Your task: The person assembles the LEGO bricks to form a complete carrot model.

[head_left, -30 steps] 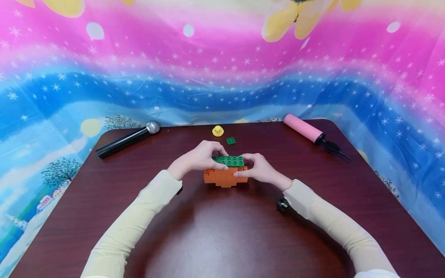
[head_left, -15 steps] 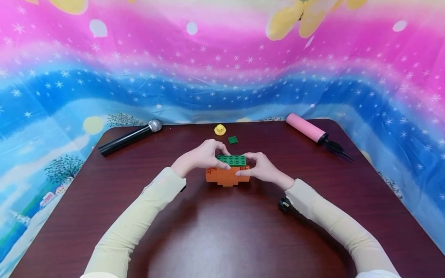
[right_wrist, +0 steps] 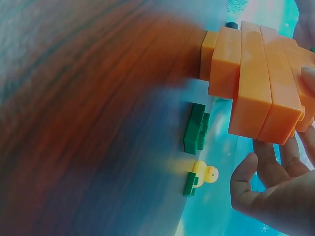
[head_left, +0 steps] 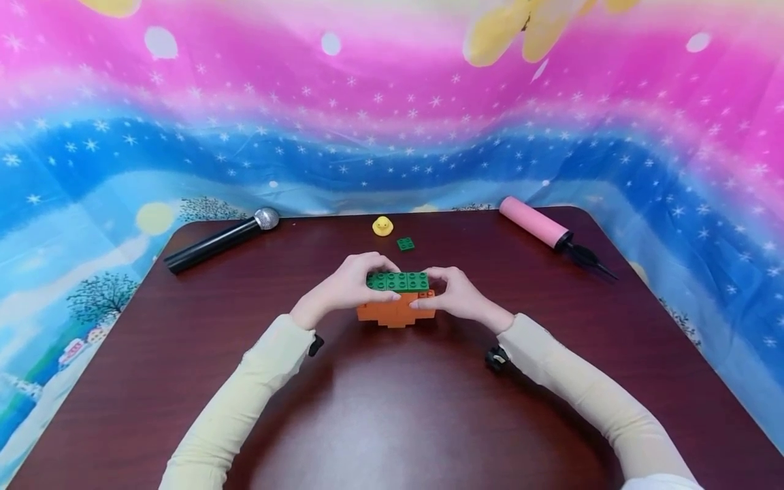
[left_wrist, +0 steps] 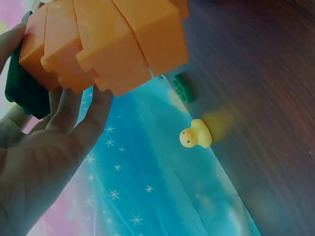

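A stepped build of orange toy bricks (head_left: 395, 313), narrowing toward its bottom, carries a row of studded green bricks (head_left: 398, 281) on top. My left hand (head_left: 344, 284) grips the left part of the green row, thumb along its front and fingers behind. My right hand (head_left: 461, 297) holds the build's right side, thumb on the orange front and fingers curled behind. In the left wrist view, fingers pass behind the orange blocks (left_wrist: 118, 44) and the green brick (left_wrist: 27, 91). A few orange studs show at the right end, beside the green row.
A small green brick (head_left: 405, 243) and a yellow rubber duck (head_left: 382, 226) lie beyond the build. The right wrist view shows a longer green brick (right_wrist: 195, 129) too. At the back are a black microphone (head_left: 220, 241) and a pink hand pump (head_left: 539, 223); a printed cloth hangs behind.
The left hand has shifted slightly left and down. More of the green row's left end shows, and the orange studs at the left are now covered. The right hand keeps its hold.
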The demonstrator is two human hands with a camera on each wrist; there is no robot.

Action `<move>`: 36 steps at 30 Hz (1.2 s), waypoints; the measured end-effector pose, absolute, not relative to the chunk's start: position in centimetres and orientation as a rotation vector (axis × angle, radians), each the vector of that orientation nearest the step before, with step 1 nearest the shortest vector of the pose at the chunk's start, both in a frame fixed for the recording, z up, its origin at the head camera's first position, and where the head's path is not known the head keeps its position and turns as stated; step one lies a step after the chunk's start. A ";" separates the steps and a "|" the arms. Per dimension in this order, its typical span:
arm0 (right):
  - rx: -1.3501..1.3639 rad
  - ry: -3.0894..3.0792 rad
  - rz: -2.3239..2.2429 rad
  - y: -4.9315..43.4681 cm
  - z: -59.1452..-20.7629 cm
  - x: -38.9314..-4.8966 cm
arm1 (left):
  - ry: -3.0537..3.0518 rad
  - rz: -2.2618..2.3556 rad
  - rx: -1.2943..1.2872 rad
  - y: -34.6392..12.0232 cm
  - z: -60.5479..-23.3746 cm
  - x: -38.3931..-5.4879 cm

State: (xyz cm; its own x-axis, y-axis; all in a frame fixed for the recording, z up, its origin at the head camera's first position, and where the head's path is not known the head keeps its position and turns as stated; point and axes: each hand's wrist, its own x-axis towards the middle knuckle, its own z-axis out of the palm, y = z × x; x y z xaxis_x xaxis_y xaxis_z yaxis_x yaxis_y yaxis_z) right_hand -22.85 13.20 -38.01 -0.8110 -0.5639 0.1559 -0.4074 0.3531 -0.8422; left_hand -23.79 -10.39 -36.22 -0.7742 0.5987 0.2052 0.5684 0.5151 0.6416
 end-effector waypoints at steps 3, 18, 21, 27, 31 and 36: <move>-0.871 2.446 -1.455 13.4 -39.3 -23.8 | 2.693 1.149 1.039 -10.5 -36.4 -23.9; -0.808 2.072 -1.339 16.5 -38.0 -27.4 | 2.692 1.322 1.003 -10.6 -37.7 -23.7; -0.723 2.055 -1.396 17.5 -37.8 -29.0 | 2.691 1.320 0.992 -10.6 -37.6 -23.6; -0.493 2.189 -1.494 16.8 -38.7 -32.4 | 2.704 1.319 0.950 -10.8 -37.6 -23.3; -0.408 2.235 -1.473 15.4 -39.7 -34.3 | 2.694 1.346 0.902 -10.8 -37.9 -23.1; -0.240 2.188 -1.569 14.0 -40.9 -36.0 | 2.691 1.366 0.894 -10.6 -38.1 -23.0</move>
State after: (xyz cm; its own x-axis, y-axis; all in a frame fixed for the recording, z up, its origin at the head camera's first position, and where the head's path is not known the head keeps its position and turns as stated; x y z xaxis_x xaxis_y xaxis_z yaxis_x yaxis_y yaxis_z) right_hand -36.03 14.00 -40.86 -0.8902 -0.3835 -0.2459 0.1098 0.3433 -0.9328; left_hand -22.98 -10.63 -38.05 -0.8388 0.4829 0.2516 0.4881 0.4622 0.7403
